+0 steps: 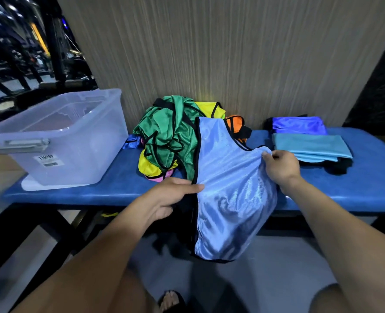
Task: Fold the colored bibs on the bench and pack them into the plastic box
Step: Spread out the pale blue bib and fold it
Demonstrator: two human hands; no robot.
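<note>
Right hand pinches light-blue bib corner; left hand grips opposite edge. Folding step; next probably lay it flat on bench.

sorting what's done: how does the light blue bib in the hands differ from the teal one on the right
The light blue bib is unfolded, hanging over the bench edge; the teal bib lies folded flat on it. The left hand and right hand hold the light blue bib; nothing touches the teal bib. Both look like shiny fabric.

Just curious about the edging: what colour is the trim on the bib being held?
Black trim edging the light blue bib, seen in the head view.
</note>
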